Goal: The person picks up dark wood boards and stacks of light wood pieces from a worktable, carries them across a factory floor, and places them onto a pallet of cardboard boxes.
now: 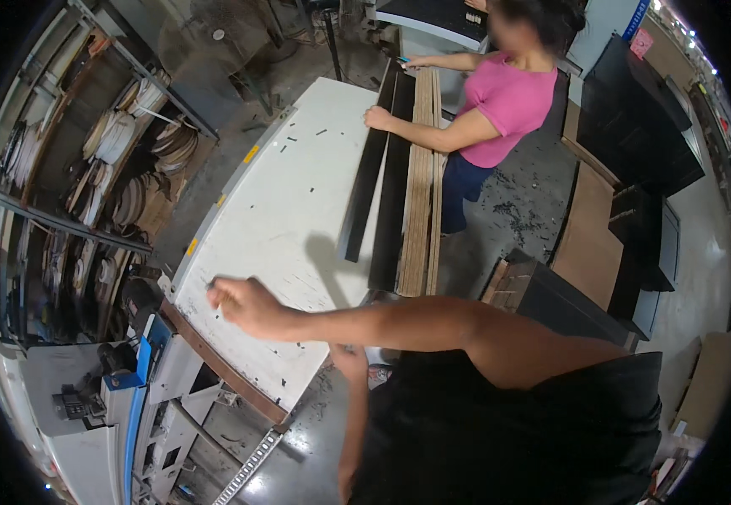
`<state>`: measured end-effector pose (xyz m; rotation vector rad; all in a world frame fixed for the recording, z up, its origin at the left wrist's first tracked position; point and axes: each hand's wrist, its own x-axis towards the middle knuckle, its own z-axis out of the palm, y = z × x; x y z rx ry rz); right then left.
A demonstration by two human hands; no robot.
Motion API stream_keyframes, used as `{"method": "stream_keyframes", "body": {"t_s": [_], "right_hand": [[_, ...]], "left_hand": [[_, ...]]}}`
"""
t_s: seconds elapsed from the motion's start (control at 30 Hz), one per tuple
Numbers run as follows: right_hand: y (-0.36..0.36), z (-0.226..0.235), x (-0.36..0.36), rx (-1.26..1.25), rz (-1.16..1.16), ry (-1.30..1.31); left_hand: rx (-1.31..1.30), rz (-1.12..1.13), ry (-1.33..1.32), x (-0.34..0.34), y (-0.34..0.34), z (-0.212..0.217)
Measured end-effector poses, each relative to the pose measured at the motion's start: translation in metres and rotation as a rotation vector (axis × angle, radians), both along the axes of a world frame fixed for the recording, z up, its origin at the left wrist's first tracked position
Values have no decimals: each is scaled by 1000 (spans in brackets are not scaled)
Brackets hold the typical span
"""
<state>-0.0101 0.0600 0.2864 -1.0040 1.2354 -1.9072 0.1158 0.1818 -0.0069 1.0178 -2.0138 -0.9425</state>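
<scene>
White smooth table top (298, 168) speckled with dark chips, right hand (243, 305) fisted over it, grasp unclear, left hand (347, 360) mostly hidden, long dark strips (382, 181) beside layered boards (420, 185).

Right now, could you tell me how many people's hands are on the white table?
3: the wearer's right hand at the near edge, and a co-worker's two hands on the dark strips at the far end. The wearer's left hand is hidden.

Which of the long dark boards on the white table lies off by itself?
The narrow black strip farthest left. It lies alone on the white table, slanted a little, while the other dark board sits tight against the pale wood stack.
</scene>
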Motion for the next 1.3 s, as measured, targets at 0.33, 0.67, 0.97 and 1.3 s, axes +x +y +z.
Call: {"method": "stream_keyframes", "body": {"t_s": [0.33,0.67,0.97,1.3], "right_hand": [[-11,41,0,-101,78,99],[-50,134,-78,-264,150,-29],[-131,129,-254,-169,-198,13],[-69,-225,-103,1084,-211,938]], "left_hand": [[385,277,-529,26,-17,33],[113,61,-336,152,-47,219],[250,42,-383,274,58,121],[385,259,-369,295,73,89]]}}
